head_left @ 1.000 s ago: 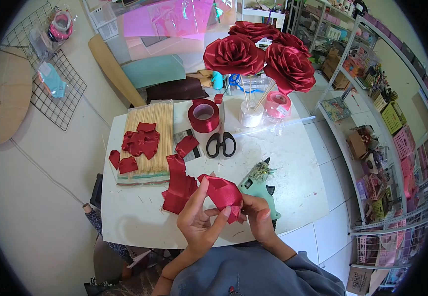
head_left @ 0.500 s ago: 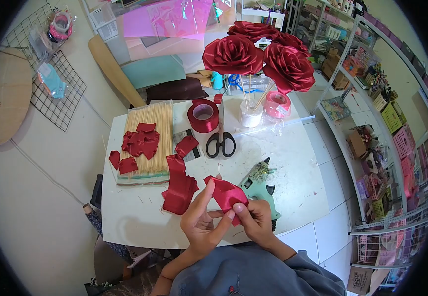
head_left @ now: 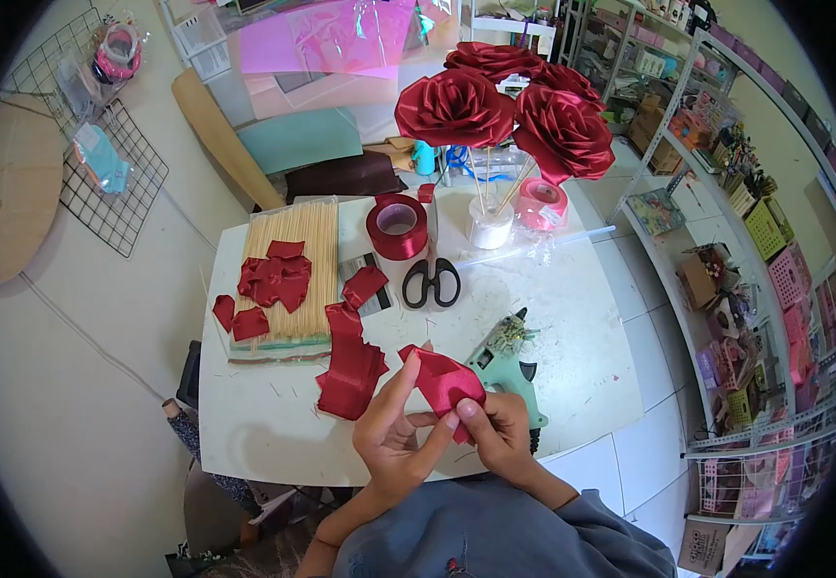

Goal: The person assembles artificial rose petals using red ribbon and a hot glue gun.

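Note:
Between my two hands is a piece of red satin ribbon [head_left: 445,381], folded and slightly curled. My left hand [head_left: 397,433] pinches its lower edge with the thumb, while a raised finger rests at its upper left corner. My right hand [head_left: 502,433] grips the lower right part between thumb and bent fingers. Just left of my hands lies a pile of cut red ribbon pieces [head_left: 350,374] on the white table [head_left: 278,424]. A green glue gun [head_left: 506,371] lies beyond my right hand, partly hidden by it.
Black-handled scissors [head_left: 431,285] lie beside a red ribbon roll [head_left: 397,227]. Shaped red petals [head_left: 275,276] rest on a pack of wooden sticks [head_left: 319,260]. Ribbon roses [head_left: 456,108] stand on sticks in a white holder [head_left: 490,226], near a pink tape roll [head_left: 541,204]. Shelves [head_left: 716,289] line the right.

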`<control>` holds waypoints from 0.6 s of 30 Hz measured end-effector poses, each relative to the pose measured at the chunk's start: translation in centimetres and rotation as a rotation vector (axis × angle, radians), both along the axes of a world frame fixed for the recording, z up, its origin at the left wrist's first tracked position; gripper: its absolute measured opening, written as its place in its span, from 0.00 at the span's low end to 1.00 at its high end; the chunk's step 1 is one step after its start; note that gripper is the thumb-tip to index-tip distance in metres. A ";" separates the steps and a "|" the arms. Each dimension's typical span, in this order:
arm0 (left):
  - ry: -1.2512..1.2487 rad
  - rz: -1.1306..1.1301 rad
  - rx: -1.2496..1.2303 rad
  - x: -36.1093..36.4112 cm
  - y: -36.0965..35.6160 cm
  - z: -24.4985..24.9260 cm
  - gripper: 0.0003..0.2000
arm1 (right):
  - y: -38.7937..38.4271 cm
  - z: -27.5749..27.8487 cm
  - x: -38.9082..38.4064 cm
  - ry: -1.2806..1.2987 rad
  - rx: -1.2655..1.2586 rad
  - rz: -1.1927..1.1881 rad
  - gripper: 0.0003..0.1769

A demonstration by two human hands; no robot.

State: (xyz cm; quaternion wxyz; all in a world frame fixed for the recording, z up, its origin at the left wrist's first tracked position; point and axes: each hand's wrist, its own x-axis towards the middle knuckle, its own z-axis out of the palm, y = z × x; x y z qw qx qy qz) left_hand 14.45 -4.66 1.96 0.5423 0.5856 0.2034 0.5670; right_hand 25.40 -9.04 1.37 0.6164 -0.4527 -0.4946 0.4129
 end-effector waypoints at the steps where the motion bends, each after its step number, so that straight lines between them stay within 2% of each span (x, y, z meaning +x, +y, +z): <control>1: 0.002 -0.001 -0.003 0.0 0.0 0.1 0.28 | -0.1 -0.1 0.0 -0.002 0.021 -0.008 0.14; 5: -0.011 0.005 -0.018 0.1 0.0 0.1 0.28 | 0.0 -0.3 0.1 0.045 -0.033 0.041 0.15; 7: 0.026 -0.014 -0.009 -0.3 0.0 -0.1 0.29 | 0.4 -1.4 0.0 0.216 0.138 0.042 0.18; 11: 0.072 -0.047 -0.001 -0.5 0.0 0.0 0.30 | 0.5 -2.0 0.3 0.138 0.175 0.074 0.21; 13: 0.040 -0.024 -0.006 -0.1 -0.1 0.0 0.29 | 0.7 -0.5 -0.6 0.116 0.159 -0.090 0.17; 14: 0.008 0.000 -0.011 0.0 -0.1 0.0 0.28 | 0.5 -0.3 -0.5 0.115 0.160 -0.090 0.17; 16: 0.029 -0.004 0.008 -0.1 0.0 -0.1 0.29 | 0.1 -0.1 -0.2 0.068 0.007 -0.078 0.13; 18: 0.051 -0.012 0.026 -0.1 0.0 -0.1 0.29 | 0.1 0.0 -0.2 0.021 0.023 -0.104 0.11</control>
